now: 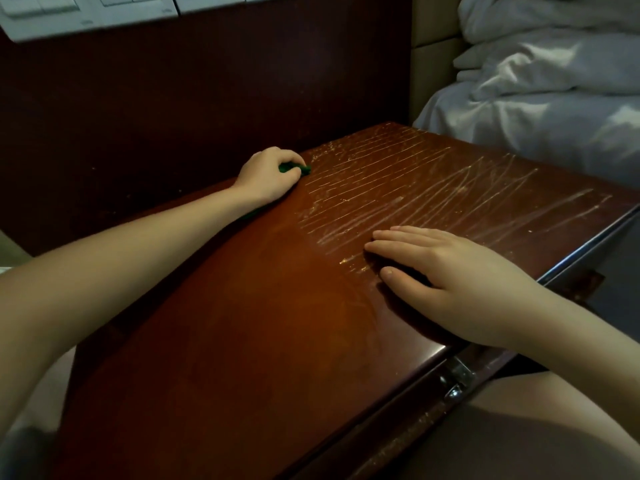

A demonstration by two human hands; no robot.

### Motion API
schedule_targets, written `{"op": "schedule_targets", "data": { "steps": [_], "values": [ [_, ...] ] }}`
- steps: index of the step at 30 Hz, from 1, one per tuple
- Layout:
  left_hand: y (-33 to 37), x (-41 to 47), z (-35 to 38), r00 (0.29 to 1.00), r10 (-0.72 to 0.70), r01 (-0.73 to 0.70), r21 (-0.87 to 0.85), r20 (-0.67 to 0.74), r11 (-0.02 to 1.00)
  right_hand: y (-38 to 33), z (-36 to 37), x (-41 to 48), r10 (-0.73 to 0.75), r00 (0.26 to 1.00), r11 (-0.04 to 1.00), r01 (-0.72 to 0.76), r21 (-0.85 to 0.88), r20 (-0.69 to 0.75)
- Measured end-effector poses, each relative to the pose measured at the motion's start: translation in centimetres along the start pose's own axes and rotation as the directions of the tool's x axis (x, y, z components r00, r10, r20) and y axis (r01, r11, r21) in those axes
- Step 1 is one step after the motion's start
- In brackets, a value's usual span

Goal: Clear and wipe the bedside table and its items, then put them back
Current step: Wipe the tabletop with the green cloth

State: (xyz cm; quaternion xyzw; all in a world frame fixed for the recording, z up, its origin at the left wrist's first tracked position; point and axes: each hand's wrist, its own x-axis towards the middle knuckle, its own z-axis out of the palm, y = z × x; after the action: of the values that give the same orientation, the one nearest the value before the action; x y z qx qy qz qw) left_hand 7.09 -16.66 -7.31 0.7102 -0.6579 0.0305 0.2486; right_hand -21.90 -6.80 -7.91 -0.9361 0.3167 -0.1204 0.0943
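Observation:
The bedside table (242, 323) has a dark reddish wooden top, scratched with pale streaks across its far right half. Nothing stands on it. My left hand (268, 176) rests at the table's back left edge, fingers closed on a small green cloth (294, 168) that pokes out toward the scratched area. My right hand (446, 268) lies flat on the top near the front right edge, palm down, fingers together and pointing left, holding nothing.
A bed with rumpled white bedding (554, 81) stands right of the table. A dark wooden wall panel (173, 98) rises behind it, with white switch plates (90, 12) above. A metal latch (457, 375) shows below the table's front edge.

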Motion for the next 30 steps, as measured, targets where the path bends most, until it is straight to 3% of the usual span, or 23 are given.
{"op": "schedule_targets", "data": {
  "steps": [7, 17, 30],
  "values": [
    [0.5, -3.8, -1.0, 0.991, 0.132, -0.130, -0.049, 0.029, 0.990, 0.0, -0.1, 0.0, -0.024, 1.000, 1.000, 0.024, -0.011, -0.006],
    [0.4, -1.7, -1.0, 0.987, 0.125, -0.114, -0.109, 0.098, 0.987, -0.1, -0.1, 0.1, -0.019, 1.000, 1.000, 0.019, 0.009, -0.023],
    [-0.1, 5.4, 1.2, 0.985, -0.170, 0.168, -0.036, -0.033, 0.985, 0.1, 0.1, 0.1, -0.026, 1.000, 1.000, 0.026, -0.006, -0.015]
  ]
}}
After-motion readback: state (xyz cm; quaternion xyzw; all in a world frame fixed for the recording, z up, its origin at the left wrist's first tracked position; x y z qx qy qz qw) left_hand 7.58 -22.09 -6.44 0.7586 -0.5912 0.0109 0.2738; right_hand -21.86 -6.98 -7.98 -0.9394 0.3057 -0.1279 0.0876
